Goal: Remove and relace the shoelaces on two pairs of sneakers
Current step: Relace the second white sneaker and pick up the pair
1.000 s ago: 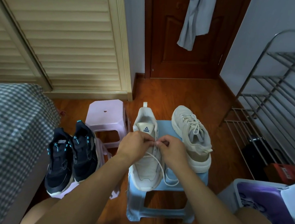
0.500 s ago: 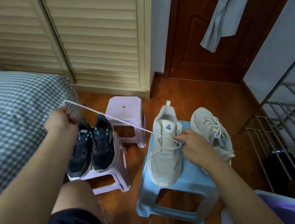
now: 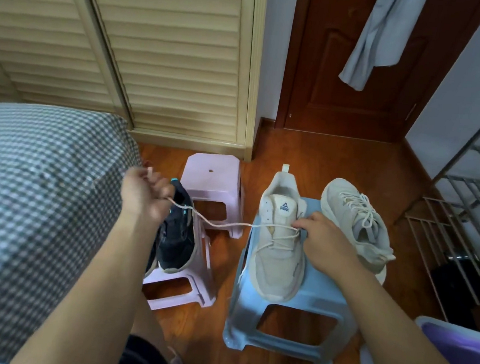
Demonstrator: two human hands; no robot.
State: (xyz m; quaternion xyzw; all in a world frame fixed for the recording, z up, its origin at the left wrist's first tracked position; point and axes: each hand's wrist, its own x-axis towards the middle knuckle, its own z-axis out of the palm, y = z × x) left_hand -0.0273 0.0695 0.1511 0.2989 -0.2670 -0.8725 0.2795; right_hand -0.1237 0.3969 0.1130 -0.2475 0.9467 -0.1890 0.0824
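While a beige sneaker [image 3: 281,243] sits on a blue stool [image 3: 294,311], the right hand [image 3: 324,244] pinches the lace at an upper eyelet and the left hand [image 3: 144,195] grips the shoelace [image 3: 223,224], drawn out sideways. Its laced mate [image 3: 357,224] lies alongside; dark sneakers [image 3: 177,234] rest on a pink stool [image 3: 183,290] beyond.

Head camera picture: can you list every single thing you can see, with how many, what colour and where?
beige sneakers: 2, cream, on blue stool
shoelace: 1, cream, stretched from sneaker to left hand
blue stool: 1, light blue, floor, right
dark sneakers: black with teal, on pink stool; count unclear behind the arm
pink stools: 2, pink, floor, middle
bed cover: 1, grey check, left
door: 1, brown, back
metal rack: 1, silver, right
left hand: grips lace
right hand: pinches lace at sneaker
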